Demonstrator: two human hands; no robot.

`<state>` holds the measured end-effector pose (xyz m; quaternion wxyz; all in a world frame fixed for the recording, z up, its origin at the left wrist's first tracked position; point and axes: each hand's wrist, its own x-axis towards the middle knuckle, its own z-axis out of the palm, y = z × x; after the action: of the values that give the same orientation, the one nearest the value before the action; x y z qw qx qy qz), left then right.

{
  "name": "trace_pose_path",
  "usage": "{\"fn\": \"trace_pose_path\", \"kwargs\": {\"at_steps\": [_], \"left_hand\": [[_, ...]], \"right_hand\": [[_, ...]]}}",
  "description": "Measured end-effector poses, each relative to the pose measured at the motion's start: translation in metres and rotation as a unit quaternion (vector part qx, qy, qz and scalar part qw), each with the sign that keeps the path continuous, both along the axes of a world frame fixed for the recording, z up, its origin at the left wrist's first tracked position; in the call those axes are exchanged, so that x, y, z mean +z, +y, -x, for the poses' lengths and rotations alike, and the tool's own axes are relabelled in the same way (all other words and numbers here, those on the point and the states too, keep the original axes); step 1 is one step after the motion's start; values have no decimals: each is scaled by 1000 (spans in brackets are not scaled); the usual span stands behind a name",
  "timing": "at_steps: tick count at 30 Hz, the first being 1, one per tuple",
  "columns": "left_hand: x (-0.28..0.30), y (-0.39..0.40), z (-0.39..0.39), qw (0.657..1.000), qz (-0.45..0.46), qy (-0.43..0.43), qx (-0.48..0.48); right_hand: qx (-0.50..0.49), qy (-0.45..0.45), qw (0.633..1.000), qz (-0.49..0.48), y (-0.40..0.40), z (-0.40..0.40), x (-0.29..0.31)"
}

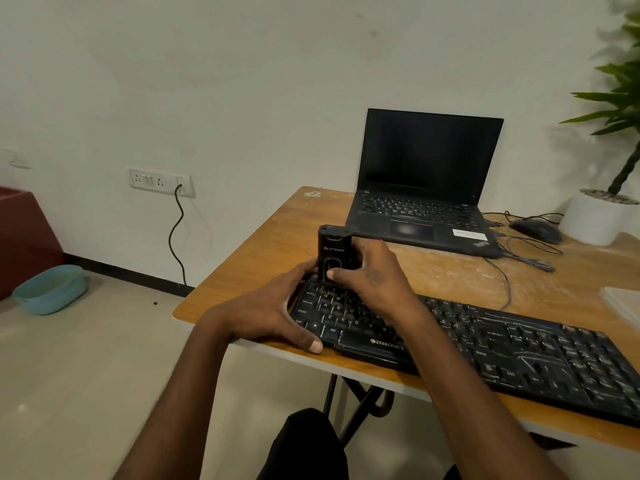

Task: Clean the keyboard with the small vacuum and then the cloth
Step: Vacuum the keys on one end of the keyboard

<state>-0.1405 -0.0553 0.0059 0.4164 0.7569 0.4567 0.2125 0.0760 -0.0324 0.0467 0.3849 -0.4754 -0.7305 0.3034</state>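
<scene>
A black keyboard [502,344] lies along the near edge of the wooden table [263,244]. A small black vacuum [335,252] stands upright on the keyboard's far left corner. My right hand [370,275] grips the vacuum, thumb on its front face. My left hand [273,306] holds the keyboard's left end, thumb curled over its front edge and fingers reaching up to the vacuum's base. A pale cloth [623,303] lies at the table's right edge, cut off by the frame.
An open black laptop [422,202] sits behind the keyboard. A mouse [536,230], loose cables [526,258] and a white potted plant [599,216] are at the back right. A teal basin [52,289] and a wall socket's cord [176,237] are on the left.
</scene>
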Motion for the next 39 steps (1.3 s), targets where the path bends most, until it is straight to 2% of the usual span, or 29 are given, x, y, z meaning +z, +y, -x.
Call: {"fn": "trace_pose_path", "kwargs": {"at_steps": [8,16,20,25,32,39], "left_hand": [[-2,1,3,1000,-8,10,7],[-2,1,2,1000,-3,11,6],[-2,1,3,1000,-5,13,6],[-4,3,3,1000,-5,14,8],[0,-1,-1,1000,-6,5,8],[-3,0,3,1000,-7,12,13]], "right_hand": [[-51,35,998,25,-20,-62,1],[-30,2,999,-16,-2,-8,-1],[-32,17,999,12,-13,-27,-4],[-101,26,995,8,-33,-55,-5],[-45,-39,998,-9,-30,12,-6],[-93,-5,996,14,-52,-38,-7]]}}
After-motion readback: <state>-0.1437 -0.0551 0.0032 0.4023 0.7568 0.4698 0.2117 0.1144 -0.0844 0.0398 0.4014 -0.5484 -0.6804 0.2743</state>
